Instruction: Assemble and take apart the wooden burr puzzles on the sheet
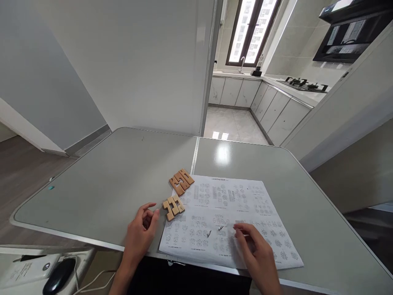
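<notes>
My left hand (pixel 142 229) hovers at the table's front edge with loosely curled fingers, thumb and index apart, holding nothing visible. Just right of it lies a light wooden puzzle block set (pixel 173 207), its notched pieces side by side on the corner of a printed paper sheet (pixel 245 211). Behind that is a darker brown wooden puzzle block set (pixel 181 181), with cut-outs and small marked numbers, partly on the sheet. Over the sheet's front right, my right hand (pixel 254 250) is half curled, thumb and index tips close but apart, with nothing seen between them.
The grey-green table (pixel 101 184) has a metal seam and rim. A small teal bit (pixel 51 187) lies near its left edge. At lower left are a black mouse (pixel 59 275) and a white cable (pixel 95 282). A kitchen with a gas stove (pixel 302 84) shows through the doorway.
</notes>
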### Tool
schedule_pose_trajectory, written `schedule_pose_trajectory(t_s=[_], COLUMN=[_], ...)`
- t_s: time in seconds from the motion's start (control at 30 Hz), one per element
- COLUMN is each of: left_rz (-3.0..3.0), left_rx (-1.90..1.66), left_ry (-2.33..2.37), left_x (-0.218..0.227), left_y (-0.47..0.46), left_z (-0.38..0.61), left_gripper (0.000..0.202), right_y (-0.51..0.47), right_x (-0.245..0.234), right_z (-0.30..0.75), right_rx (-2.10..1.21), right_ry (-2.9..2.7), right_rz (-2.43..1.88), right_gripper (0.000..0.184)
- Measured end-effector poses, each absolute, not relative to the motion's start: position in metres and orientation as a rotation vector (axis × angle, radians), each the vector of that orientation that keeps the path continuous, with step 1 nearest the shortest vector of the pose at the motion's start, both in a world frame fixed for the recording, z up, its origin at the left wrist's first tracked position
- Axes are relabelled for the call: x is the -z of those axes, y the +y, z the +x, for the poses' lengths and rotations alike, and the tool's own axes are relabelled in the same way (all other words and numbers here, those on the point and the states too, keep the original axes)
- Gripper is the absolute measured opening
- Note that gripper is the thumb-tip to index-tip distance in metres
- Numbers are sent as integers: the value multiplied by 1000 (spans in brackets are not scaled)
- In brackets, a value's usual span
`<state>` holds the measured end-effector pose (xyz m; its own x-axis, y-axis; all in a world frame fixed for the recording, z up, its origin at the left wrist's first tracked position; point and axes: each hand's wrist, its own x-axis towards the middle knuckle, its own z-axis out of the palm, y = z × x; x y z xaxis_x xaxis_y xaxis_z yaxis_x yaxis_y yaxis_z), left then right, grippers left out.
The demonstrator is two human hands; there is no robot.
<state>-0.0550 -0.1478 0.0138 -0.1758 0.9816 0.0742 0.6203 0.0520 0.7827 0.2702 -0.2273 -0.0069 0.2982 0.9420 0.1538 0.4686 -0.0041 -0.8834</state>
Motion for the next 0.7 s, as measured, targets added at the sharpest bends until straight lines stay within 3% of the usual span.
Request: schedule_pose_trajectory(t_s=[0.2,0.7], left_rz=[1620,1712], left_rx=[-955,-938], left_ry=[1835,1861], left_x=[-14,-12], left_y=[-149,-150], left_z=[-52,-53], left_gripper=[46,47], right_y=[-244,-243], right_x=[12,21], right_z=[278,270], right_rx=[-662,-558], right_ry=[-1105,-1216], right_rz=[-1699,-1690], right_gripper=[46,43])
